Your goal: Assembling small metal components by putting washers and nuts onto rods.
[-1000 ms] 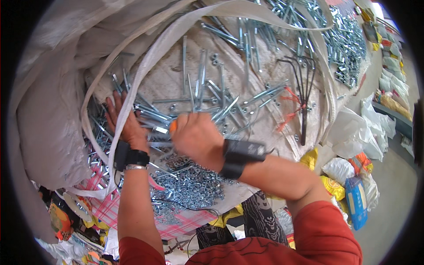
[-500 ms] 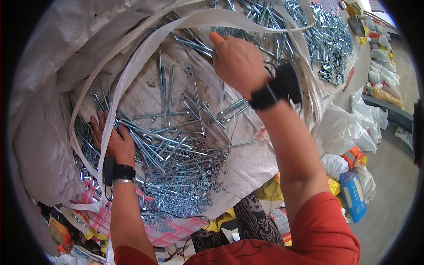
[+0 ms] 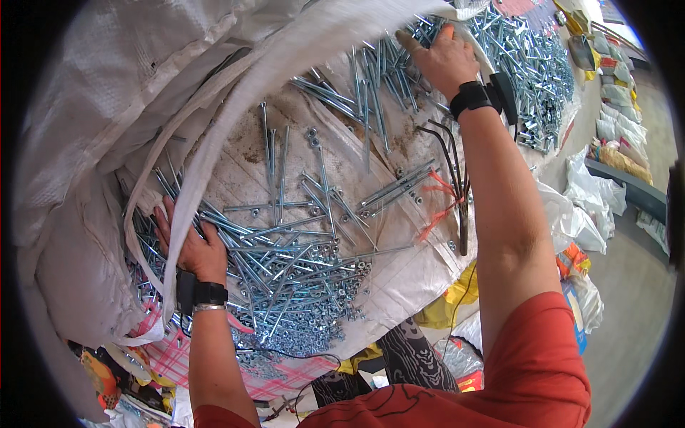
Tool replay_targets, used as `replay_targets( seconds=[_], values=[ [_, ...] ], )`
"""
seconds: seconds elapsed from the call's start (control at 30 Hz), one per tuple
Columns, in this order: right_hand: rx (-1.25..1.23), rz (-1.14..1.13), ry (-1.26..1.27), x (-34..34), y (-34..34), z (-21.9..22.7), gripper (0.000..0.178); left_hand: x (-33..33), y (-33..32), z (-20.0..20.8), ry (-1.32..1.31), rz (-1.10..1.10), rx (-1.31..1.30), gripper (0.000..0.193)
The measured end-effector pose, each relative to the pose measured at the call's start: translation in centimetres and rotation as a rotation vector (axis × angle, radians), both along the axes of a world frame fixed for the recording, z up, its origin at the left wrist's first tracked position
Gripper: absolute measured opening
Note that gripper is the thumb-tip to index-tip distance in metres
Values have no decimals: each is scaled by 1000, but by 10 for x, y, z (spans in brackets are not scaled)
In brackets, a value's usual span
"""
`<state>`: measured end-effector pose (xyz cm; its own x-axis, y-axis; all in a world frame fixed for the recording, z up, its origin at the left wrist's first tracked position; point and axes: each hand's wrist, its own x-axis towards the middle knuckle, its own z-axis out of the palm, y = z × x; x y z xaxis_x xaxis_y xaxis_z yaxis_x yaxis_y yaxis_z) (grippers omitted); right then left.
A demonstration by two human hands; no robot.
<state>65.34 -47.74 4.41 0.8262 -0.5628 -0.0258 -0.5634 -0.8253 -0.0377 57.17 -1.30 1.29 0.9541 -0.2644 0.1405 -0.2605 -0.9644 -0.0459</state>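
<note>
left hand (image 3: 194, 246) on bolts (image 3: 285, 250), white sack (image 3: 107, 107)

Left hand (image 3: 191, 246) near, at left: palm down, fingers spread and pointing far, forearm coming straight up from lower edge, black band on wrist. Right hand (image 3: 444, 58) far, at upper right: arm stretched out nearly full length, back of hand up, fingers loosely curled, black band on wrist. Red sleeve on right upper arm.
</note>
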Motion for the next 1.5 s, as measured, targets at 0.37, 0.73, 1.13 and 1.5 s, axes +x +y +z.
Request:
replay_targets(
  seconds=[0.37, 0.73, 1.13, 1.5],
  values=[
    [118, 102, 164, 9, 68, 57, 115, 1, -4, -1, 30, -1, -15, 64],
    [93, 112, -1, 12, 48, 31, 88, 2, -11, 3, 8, 16, -95, 64],
    [114, -26, 56, 27, 41, 32, 53, 1, -5, 2, 4, -5, -114, 60],
    [401, 443, -52, -55, 162, 34, 37, 1, 0, -2, -16, -14, -80, 60]
  ],
)
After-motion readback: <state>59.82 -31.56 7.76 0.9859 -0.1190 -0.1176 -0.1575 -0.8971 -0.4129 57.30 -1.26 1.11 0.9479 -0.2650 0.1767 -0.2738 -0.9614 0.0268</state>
